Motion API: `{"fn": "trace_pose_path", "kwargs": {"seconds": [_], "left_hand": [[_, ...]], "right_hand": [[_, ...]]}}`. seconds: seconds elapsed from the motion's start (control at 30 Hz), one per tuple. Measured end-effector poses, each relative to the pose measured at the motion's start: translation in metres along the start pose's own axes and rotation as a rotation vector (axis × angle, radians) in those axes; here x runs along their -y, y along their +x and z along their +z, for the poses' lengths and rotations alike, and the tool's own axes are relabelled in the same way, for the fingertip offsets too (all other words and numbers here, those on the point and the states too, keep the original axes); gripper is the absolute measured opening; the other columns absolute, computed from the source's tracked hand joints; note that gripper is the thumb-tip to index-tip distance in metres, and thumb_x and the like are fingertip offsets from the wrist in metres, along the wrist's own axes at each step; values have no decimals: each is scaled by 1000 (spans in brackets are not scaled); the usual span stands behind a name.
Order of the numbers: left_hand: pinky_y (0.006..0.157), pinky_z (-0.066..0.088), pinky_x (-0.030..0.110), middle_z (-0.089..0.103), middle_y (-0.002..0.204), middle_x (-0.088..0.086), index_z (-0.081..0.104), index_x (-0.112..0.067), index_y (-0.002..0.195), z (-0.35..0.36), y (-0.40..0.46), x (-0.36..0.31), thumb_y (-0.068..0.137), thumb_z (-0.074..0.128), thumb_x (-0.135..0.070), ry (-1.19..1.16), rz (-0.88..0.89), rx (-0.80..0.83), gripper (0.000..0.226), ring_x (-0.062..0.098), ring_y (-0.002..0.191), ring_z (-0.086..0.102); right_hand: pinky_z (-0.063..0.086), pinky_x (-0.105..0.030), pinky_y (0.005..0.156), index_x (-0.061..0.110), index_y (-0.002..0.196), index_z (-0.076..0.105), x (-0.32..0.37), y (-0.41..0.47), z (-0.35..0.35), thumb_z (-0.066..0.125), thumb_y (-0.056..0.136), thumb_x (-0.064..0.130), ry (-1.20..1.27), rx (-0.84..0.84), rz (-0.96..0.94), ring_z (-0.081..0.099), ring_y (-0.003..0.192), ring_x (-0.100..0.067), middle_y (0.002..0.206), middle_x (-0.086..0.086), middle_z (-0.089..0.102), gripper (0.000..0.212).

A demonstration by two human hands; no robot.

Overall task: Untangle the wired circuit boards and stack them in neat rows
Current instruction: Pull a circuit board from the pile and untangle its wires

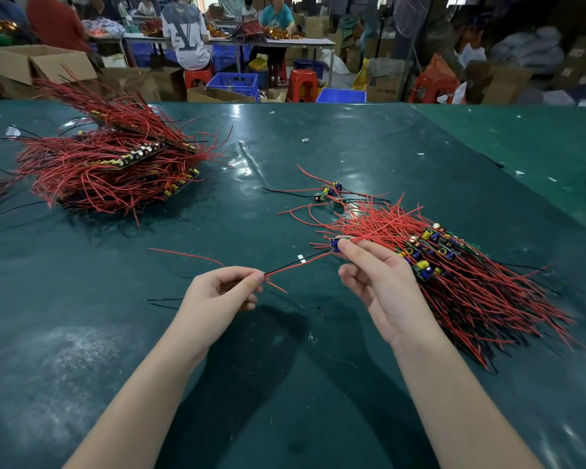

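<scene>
Board in hand: small circuit board (335,243), centre frame, pinched by right hand (383,289).
Leads: left hand (217,296) pinches its red and black wires (298,262), stretched between.
Handling: probably light, wires floppy; grip board edges.
Stack: right pile (454,265) on bench (285,164).

Dark green glossy table (285,384) filling the foreground, overhead light glaring off it in white patches, small white scraps (305,140) lying scattered on it. Beyond its far edge, a cluttered workshop: white worktable (298,42) standing with people sitting around it, one in a grey shirt (185,35) facing away. Red plastic stools (303,83) standing on the floor, blue crates (232,83) sitting between them. Open cardboard boxes (38,64) piling up at left, more cartons and grey sacks (528,49) stacking at right. Background lighting looking dim.
</scene>
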State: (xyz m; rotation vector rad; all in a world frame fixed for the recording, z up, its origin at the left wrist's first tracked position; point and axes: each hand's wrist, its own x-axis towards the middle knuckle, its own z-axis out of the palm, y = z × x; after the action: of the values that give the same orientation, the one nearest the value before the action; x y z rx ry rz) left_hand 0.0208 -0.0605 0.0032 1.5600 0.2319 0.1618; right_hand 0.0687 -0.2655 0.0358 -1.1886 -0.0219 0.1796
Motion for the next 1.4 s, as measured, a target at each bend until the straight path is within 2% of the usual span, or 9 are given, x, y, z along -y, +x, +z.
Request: {"fn": "trace_pose_path", "kwargs": {"seconds": [0.1,0.27,0.43,0.6,0.8,0.93,1.07,1.2,1.4], "left_hand": [[61,50,15,65,67,-3,78,-18,76,2,-2,-5,82,67,-20,-144,-34,81,13,6,60,56],[59,50,14,63,65,-3,79,-14,80,1,-5,-10,70,68,-28,-280,-54,233,21,4,57,54],[63,47,15,57,66,-7,78,-13,86,1,-3,-5,90,60,-20,-36,47,141,19,9,61,49],[59,41,11,54,60,-6,72,-24,73,-1,-1,-1,95,58,-25,257,177,59,26,7,57,50],[58,40,16,48,59,-3,70,-18,69,2,-3,-3,88,63,-40,6,146,178,29,10,57,42],[62,45,18,52,62,-5,65,-21,69,3,-5,-3,97,49,-32,41,138,273,34,11,60,48],[63,46,19,55,62,-4,56,-23,62,3,-4,-4,101,43,-19,120,158,232,42,11,61,51],[58,47,19,57,65,-2,62,-21,62,5,-4,-5,101,44,-17,25,161,146,43,12,62,53],[57,49,22,58,70,2,76,-13,83,9,-5,-4,102,39,-22,-54,50,155,42,14,63,57]], "right_hand": [[51,-13,55,21,73,79,2,1,-2,77,71,24,-4,-29,4,59,52,-2,75,6,72,4],[49,-13,54,21,72,78,2,3,-5,74,80,22,-49,-65,18,58,52,-2,74,7,71,9],[49,-12,52,23,69,78,5,5,-9,74,81,21,-27,-103,28,58,51,-1,74,7,72,13],[48,-12,52,22,69,77,5,8,-12,76,78,25,-78,-115,19,59,53,-1,75,6,72,10],[47,-14,54,18,70,72,1,10,-14,75,81,22,-216,-157,-69,59,56,-3,63,12,65,13],[48,-14,54,20,68,75,4,11,-17,75,81,23,-126,-164,-42,60,57,-3,76,7,70,14],[50,-14,52,23,66,75,8,10,-18,75,80,23,-8,-144,-12,63,58,-2,78,6,70,14],[52,-16,56,20,74,73,7,9,-16,72,83,18,56,-120,-30,70,69,-10,79,5,71,9],[57,-25,73,14,88,63,15,9,-18,53,95,6,177,-21,-190,70,78,-17,85,-4,73,14]]}}
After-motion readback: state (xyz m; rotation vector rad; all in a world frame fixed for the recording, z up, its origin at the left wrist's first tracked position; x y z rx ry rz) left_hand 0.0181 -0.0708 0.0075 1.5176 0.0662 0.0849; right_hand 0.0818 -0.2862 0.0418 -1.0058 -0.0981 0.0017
